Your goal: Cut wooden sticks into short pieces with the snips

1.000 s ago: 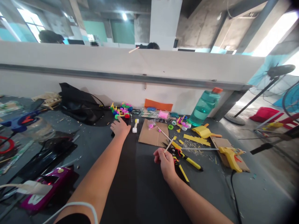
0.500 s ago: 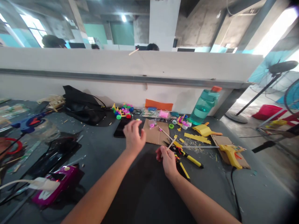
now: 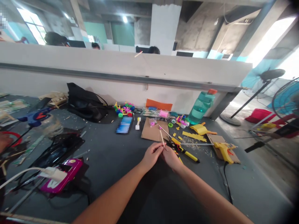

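Before the cardboard sheet point(image 3: 149, 132), the left hand point(image 3: 152, 155) and right hand point(image 3: 172, 158) meet, both grips pinching a wooden stick point(image 3: 162, 137). A smartphone point(image 3: 124, 125) lies left of the sheet.

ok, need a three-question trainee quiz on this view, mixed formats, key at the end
1. What juts out from where the left hand and right hand meet?
A) a phone
B) a thin pale stick
C) a green ring

2. True or false: in the picture, the teal bottle stands to the right of the orange sheet.

3. Fill in the blank: the yellow glue gun lies on a piece of ____.

Key:
1. B
2. True
3. cardboard
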A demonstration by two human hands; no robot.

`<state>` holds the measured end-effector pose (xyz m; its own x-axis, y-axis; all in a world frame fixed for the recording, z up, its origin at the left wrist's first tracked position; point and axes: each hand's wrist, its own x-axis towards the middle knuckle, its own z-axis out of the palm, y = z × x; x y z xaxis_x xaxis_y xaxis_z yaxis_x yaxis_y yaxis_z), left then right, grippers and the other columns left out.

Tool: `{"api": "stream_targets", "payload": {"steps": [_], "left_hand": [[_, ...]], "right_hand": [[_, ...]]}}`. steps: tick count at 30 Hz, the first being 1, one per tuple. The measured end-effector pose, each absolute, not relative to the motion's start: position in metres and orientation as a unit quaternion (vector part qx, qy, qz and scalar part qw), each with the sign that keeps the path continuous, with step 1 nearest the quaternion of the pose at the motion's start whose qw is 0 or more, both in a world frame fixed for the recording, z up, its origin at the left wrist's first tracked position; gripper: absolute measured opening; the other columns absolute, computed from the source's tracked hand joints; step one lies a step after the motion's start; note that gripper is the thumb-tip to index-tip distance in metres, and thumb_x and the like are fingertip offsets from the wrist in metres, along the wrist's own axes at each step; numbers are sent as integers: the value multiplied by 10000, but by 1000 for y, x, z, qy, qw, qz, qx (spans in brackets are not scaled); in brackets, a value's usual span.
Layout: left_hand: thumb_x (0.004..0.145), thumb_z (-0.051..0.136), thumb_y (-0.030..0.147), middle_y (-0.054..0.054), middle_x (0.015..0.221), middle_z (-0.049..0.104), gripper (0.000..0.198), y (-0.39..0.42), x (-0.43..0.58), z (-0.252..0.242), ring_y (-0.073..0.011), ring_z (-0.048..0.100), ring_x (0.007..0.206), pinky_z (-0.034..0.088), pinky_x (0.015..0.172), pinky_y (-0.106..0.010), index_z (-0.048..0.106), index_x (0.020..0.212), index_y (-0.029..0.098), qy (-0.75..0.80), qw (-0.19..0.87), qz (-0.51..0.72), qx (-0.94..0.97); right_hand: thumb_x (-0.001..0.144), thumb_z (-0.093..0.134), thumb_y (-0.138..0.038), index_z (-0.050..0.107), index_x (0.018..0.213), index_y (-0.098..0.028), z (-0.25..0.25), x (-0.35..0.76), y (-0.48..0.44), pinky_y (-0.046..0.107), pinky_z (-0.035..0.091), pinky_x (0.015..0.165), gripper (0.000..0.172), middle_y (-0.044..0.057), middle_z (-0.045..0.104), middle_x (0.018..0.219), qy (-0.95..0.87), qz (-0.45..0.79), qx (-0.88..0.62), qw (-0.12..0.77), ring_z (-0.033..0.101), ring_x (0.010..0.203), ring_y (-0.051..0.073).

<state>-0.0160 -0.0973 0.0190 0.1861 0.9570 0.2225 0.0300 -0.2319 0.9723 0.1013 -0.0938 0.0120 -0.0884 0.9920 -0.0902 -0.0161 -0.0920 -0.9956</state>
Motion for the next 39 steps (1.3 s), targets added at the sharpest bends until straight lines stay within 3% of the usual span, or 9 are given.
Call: {"api": "stream_targets", "payload": {"steps": [5,8,11,15,21,26,31,36,39], "left_hand": [[773,596,329,-63,967,647,205,-98,-17,20,-205,577,971,417,909,-310,716,830,173,393,506,504,579],[745,614,364,-31,756,642,223,-98,-16,17,-166,596,705,476,682,-272,689,765,154,429,545,507,511],[746,603,395,10,584,576,257,-96,-15,15,-116,519,520,421,512,-225,665,754,146,458,565,518,450],[752,599,412,16,585,557,284,-95,-14,15,-93,497,502,397,487,-204,658,778,135,434,568,534,451],[735,620,393,51,489,486,283,-96,-15,12,-87,455,397,370,399,-201,628,863,141,418,610,480,472],[753,609,358,42,517,518,245,-97,-16,14,-100,491,438,414,451,-218,637,880,150,414,595,468,506],[736,628,323,-3,703,591,196,-96,-16,18,-88,515,493,429,498,-220,660,791,138,426,567,478,519],[720,644,332,36,541,520,188,-97,-14,16,-88,469,426,383,432,-210,623,733,146,439,576,484,492],[711,656,337,12,602,580,190,-97,-15,17,-104,524,502,419,510,-218,634,713,148,464,543,494,496]], "right_hand": [[656,543,-170,474,522,-190,12,100,-101,182,187,331,152,-79,372,385,-511,588,-494,387,293,353,59],[673,540,-209,493,596,-190,16,100,-106,164,254,323,92,-68,452,448,-510,612,-485,361,365,367,66],[716,528,-284,516,687,-185,20,103,-110,150,282,324,104,-54,502,530,-497,612,-495,367,410,404,68],[734,543,-366,514,705,-181,21,102,-112,142,264,318,190,-56,481,546,-472,612,-498,394,376,404,55],[713,611,-462,576,746,-164,20,99,-113,177,351,358,301,-12,557,601,-455,625,-471,425,486,471,93],[749,593,-474,602,784,-169,17,108,-114,183,361,380,307,-12,567,605,-471,617,-467,423,504,481,99],[750,599,-472,596,693,-157,13,111,-112,191,376,403,320,2,569,603,-472,615,-465,428,479,475,90],[776,562,-479,597,714,-160,12,112,-113,197,387,421,327,15,599,652,-486,624,-452,413,505,511,101],[789,541,-486,568,699,-161,13,114,-114,191,359,400,339,1,575,602,-498,630,-452,389,470,462,88]]}}
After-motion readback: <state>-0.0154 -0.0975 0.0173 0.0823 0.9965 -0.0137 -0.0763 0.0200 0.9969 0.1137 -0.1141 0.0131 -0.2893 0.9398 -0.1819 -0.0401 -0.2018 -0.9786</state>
